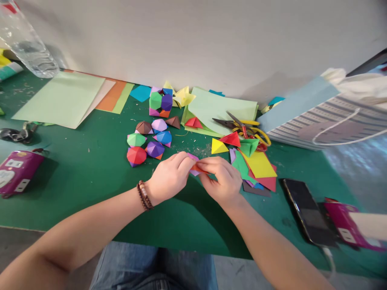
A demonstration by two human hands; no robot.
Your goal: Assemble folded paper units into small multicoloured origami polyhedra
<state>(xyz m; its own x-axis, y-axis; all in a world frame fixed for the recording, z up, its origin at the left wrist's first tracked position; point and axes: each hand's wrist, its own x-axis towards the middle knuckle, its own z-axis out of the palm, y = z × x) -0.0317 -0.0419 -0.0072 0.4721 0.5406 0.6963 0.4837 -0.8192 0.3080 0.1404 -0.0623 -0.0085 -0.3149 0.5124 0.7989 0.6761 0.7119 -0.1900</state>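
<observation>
Pinched between both my hands is a small folded paper piece (pixel 195 172), pink-purple and orange, held above the green table. My left hand (pixel 171 177), with beaded bracelets at the wrist, is closed on its left side. The fingers of my right hand (pixel 222 177) grip its orange right side. Left of the hands sit several finished folded paper domes, among them a red one (pixel 136 156), a violet one (pixel 155 150) and a green one (pixel 136 139). Behind them stands a multicoloured paper ball (pixel 161 102). Loose folded pieces, yellow (pixel 219 146), red (pixel 231 139) and green (pixel 248 147), lie to the right.
Scissors and pliers (pixel 249 128) rest on paper sheets (pixel 223 108) near the wall. More sheets (pixel 63 96) and a water bottle (pixel 28 44) are at back left. A paper bag (pixel 329 110), a phone (pixel 308 211) and a purple box (pixel 347 223) stand at right; another purple box (pixel 21 171) is left.
</observation>
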